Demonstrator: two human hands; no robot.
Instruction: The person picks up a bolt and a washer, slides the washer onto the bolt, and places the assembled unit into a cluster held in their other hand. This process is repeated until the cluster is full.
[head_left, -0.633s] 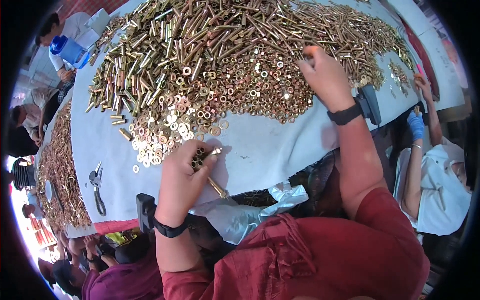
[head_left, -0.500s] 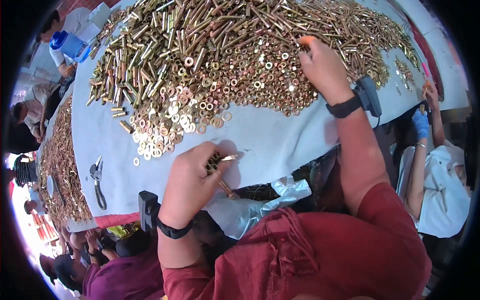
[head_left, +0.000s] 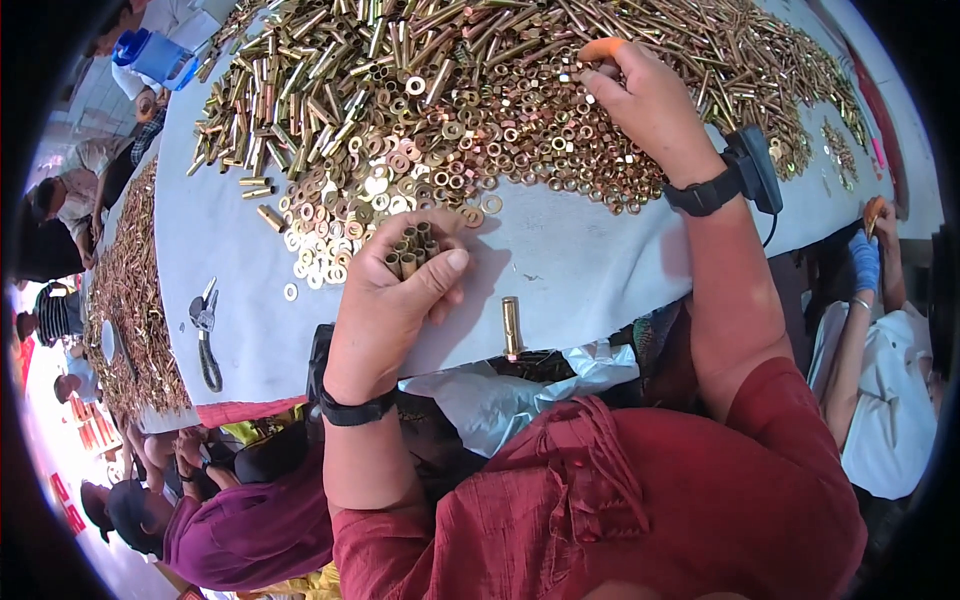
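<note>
My left grip [head_left: 385,292] clamped round gold metal tubes [head_left: 409,264], near front edge of pale-blue counter [head_left: 590,262]; open ends up, probably freeing right grip [head_left: 648,112] at gold hexagonal metal nuts [head_left: 560,158]; can't tell whether pinching.

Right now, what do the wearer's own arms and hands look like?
Short dark-red sleeves, bare forearms. Black strap and boxy black module at each wrist; thin dark cable on the right one. Right hand: orange finger cover. Left hand: no glove.

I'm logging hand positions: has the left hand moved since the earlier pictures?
Yes: judged against the flat washers, the left hand has moved forward, away from the body and closer to them.
</note>
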